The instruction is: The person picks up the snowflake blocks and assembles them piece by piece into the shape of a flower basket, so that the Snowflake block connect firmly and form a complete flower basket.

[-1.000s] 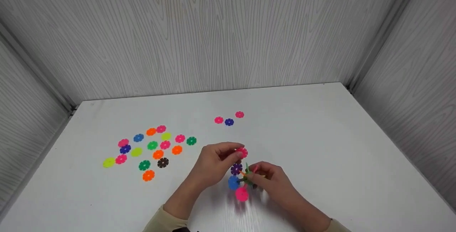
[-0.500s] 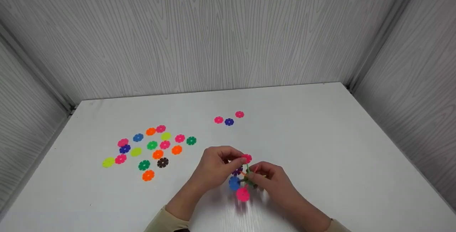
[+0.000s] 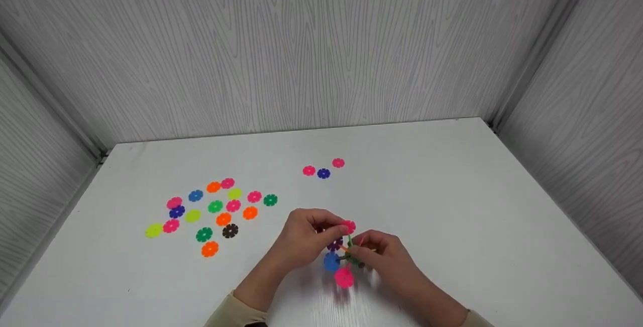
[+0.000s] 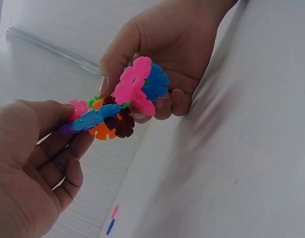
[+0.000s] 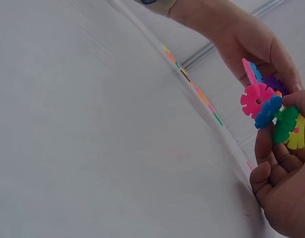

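Observation:
In the head view my left hand pinches a pink notched snowflake disc between thumb and fingers. My right hand grips a cluster of interlocked snowflake discs just right of it, held above the table. Hanging from the cluster are a blue disc and a second pink disc. In the left wrist view a brown disc and an orange disc sit between the hands. A green disc and a yellow disc lie near the right fingers. The slots where the pinched disc meets the cluster are hidden.
Several loose discs in mixed colours, among them a dark brown one, lie flat on the white table at the left. Beyond the hands lie two pink discs and a dark blue disc. Wood-grain panels enclose the back and sides.
My left hand has moved slightly right and down, bringing the pinched pink disc against or very near the cluster. My right hand stays nearly still with its grip.

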A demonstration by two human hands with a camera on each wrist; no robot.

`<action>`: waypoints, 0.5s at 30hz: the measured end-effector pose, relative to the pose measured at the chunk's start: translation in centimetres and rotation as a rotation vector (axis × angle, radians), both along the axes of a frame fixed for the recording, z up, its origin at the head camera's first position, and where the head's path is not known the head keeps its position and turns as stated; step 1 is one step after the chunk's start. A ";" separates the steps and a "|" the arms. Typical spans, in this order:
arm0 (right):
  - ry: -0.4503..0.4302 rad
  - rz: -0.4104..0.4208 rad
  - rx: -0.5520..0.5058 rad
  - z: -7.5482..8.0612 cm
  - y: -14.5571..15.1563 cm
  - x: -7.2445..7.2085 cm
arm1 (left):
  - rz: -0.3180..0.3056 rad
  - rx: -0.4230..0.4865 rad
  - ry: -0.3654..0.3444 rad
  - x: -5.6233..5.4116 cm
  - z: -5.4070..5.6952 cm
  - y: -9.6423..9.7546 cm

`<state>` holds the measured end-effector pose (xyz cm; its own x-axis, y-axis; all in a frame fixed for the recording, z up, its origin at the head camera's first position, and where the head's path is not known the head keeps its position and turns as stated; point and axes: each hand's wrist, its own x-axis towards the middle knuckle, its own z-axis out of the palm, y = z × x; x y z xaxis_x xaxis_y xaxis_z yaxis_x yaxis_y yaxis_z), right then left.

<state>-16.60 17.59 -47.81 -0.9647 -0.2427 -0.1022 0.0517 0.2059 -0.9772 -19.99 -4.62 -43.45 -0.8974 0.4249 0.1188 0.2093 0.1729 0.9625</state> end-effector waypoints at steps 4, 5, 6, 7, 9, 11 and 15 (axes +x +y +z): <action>-0.010 0.000 -0.005 0.0 0.0 0.0 | -0.008 0.001 0.020 0.0 -0.1 0.0; -0.009 0.002 -0.005 0.0 0.0 0.0 | -0.010 0.000 0.021 0.0 -0.1 0.0; -0.011 0.002 -0.003 0.0 0.1 0.1 | -0.012 -0.001 0.021 0.0 -0.1 0.0; -0.011 0.004 -0.002 0.0 0.1 0.1 | -0.015 -0.001 0.020 0.0 -0.1 0.0; -0.011 0.007 0.000 0.0 0.0 0.1 | -0.018 -0.003 0.018 0.0 -0.1 -0.1; -0.008 0.007 0.001 0.0 0.0 0.1 | -0.021 -0.003 0.024 -0.1 -0.1 -0.1; -0.003 0.004 0.005 0.0 0.0 0.0 | -0.026 -0.012 0.052 -0.1 -0.2 -0.1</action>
